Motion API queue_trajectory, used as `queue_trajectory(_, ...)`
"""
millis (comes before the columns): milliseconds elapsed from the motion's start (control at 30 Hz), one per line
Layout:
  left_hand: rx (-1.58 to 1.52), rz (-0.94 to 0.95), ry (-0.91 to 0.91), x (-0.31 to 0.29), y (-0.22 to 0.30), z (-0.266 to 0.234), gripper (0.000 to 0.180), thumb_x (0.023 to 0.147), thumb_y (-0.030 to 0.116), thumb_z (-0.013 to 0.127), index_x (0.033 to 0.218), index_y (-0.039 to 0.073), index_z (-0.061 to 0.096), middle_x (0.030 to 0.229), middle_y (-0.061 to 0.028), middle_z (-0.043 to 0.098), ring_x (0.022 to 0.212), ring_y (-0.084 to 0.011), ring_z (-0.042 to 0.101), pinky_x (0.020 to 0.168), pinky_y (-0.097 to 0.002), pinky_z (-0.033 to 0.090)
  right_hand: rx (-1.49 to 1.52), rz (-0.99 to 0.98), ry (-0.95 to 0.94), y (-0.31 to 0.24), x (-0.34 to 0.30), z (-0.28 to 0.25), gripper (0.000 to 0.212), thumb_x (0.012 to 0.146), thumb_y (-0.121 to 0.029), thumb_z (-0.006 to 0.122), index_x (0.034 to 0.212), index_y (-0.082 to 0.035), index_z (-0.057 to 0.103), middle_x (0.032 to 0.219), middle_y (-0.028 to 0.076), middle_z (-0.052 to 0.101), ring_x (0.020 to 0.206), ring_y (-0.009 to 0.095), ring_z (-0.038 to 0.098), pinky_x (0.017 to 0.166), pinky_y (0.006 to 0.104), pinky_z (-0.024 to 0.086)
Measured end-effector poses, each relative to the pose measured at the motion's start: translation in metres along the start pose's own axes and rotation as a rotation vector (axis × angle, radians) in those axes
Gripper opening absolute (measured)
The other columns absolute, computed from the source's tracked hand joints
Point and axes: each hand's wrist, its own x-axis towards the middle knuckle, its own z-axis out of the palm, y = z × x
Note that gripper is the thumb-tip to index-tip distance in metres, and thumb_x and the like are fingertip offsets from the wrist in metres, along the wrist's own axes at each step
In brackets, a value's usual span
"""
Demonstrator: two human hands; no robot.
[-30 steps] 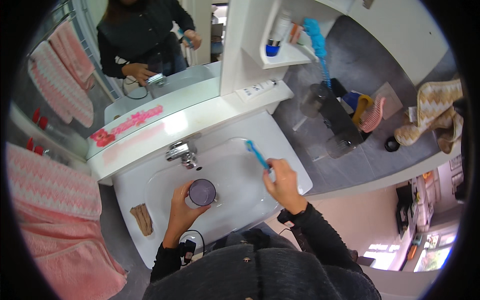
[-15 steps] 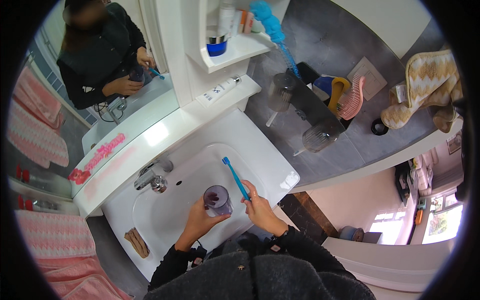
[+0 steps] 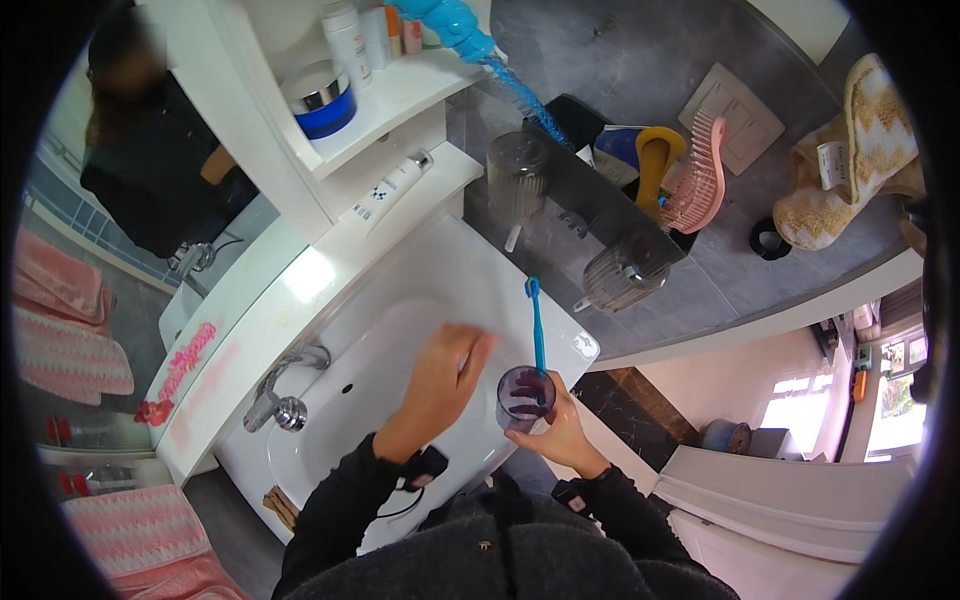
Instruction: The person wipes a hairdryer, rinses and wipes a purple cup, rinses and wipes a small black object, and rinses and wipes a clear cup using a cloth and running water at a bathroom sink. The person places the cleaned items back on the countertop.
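A translucent purple cup [image 3: 520,395] sits over the front right corner of the white sink [image 3: 400,320]. A blue toothbrush [image 3: 536,325] stands in it, bristles up. My right hand [image 3: 565,435] grips the cup from below and the side. My left hand [image 3: 440,385] hovers over the basin just left of the cup. It is blurred, its fingers stretched out and holding nothing, the fingertips close to the cup's rim.
A chrome tap [image 3: 285,390] stands at the basin's left. Above are a white tube [image 3: 385,195], a shelf with a blue jar [image 3: 320,100], and a blue duster [image 3: 470,30]. Two clear ribbed tumblers [image 3: 625,270] and a pink comb [image 3: 700,175] hang at right. Pink towels [image 3: 60,320] hang left.
The toothbrush went from my right hand into the cup. The cup passed from my left hand to my right, and my left hand came off it.
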Motion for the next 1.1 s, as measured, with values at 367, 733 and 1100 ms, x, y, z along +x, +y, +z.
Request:
queue_trajectory(367,-1.215,-0.558,0.153,0.149,0.025,0.097,0.017,0.094,0.010,0.060,0.104,-0.003,0.056,0.097,-0.0092,0.062,0.093,-0.0187,0.066,0.081,-0.0293,0.055,0.010,0.059,0.017,0.031,-0.022,0.007,0.070,0.066,-0.008,0.085,0.127,0.001,0.052,0.120,0.011,0.050,0.107,0.022,0.060,0.083,0.0310,0.055)
queue_trajectory(733,-0.689,-0.568,0.346,0.157,0.028,0.122,0.024,0.099,0.019,0.053,0.092,-0.004,0.054,0.075,-0.0082,0.059,0.056,-0.0140,0.058,0.054,-0.0280,0.049,0.118,0.192,-0.006,0.043,-0.019,0.004,0.073,0.069,-0.008,0.084,0.132,-0.001,0.049,0.125,0.012,0.049,0.115,0.022,0.056,0.088,0.0330,0.053)
queue_trajectory(1100,-0.926,-0.613,0.012,0.108,0.015,0.075,0.033,0.094,0.033,0.062,0.112,0.005,0.061,0.098,-0.0019,0.063,0.095,-0.0116,0.056,0.084,-0.0294,0.042,-0.002,0.062,0.002,0.023,-0.009,0.009,0.068,0.070,-0.002,0.082,0.129,0.001,0.049,0.120,0.010,0.049,0.110,0.022,0.060,0.087,0.0317,0.054)
